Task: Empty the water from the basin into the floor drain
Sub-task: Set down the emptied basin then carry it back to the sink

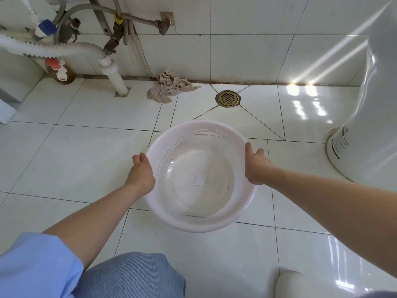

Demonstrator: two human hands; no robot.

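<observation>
A round pale pink plastic basin (217, 222) with clear water in its bottom is in the middle of the view, over the white tiled floor. My left hand (140, 174) grips its left rim and my right hand (255, 166) grips its right rim. The basin looks roughly level; I cannot tell whether it touches the floor. The brass floor drain (228, 98) lies beyond the basin's far edge, close to the wall, where the floor tiles slope together.
A crumpled beige rag (169, 87) lies left of the drain by the wall. White drain pipe (115, 76) and valves stand at the back left. A white toilet (369, 117) fills the right side. My knee (133, 276) and a white shoe (292, 284) are near.
</observation>
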